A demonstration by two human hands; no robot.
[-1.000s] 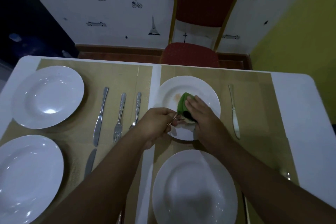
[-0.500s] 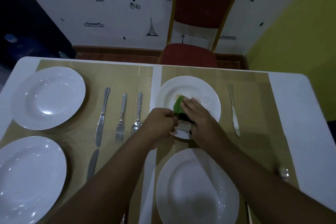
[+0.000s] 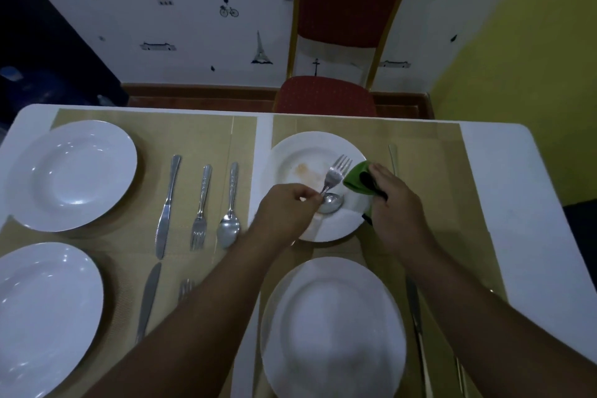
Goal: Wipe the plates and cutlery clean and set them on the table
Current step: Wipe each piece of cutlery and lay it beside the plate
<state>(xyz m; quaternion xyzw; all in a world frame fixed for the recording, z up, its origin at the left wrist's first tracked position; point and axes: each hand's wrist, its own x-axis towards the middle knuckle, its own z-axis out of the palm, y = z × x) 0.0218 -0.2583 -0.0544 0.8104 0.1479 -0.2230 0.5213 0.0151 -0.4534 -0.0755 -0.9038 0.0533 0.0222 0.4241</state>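
A white plate (image 3: 290, 152) with an orange-brown smear lies at the far middle of the table. My left hand (image 3: 284, 213) pinches the handle of a fork (image 3: 336, 173) whose tines point away over the plate. A spoon (image 3: 331, 203) lies on the plate just under the fork. My right hand (image 3: 392, 200) grips a green cloth (image 3: 358, 179) at the plate's right rim, a little apart from the fork. Three more white plates lie at far left (image 3: 72, 174), near left (image 3: 45, 317) and near middle (image 3: 332, 329).
A knife (image 3: 168, 203), fork (image 3: 200, 207) and spoon (image 3: 230, 207) lie side by side on the tan placemat (image 3: 200, 136) left of the smeared plate. Another knife (image 3: 147, 300) and fork tips sit nearer. A knife (image 3: 392, 153) lies behind my right hand. A red chair (image 3: 326, 95) stands beyond the table.
The green cloth and my right hand have slid right, off the fork to the plate's rim. The fork and the spoon beneath it now show uncovered.
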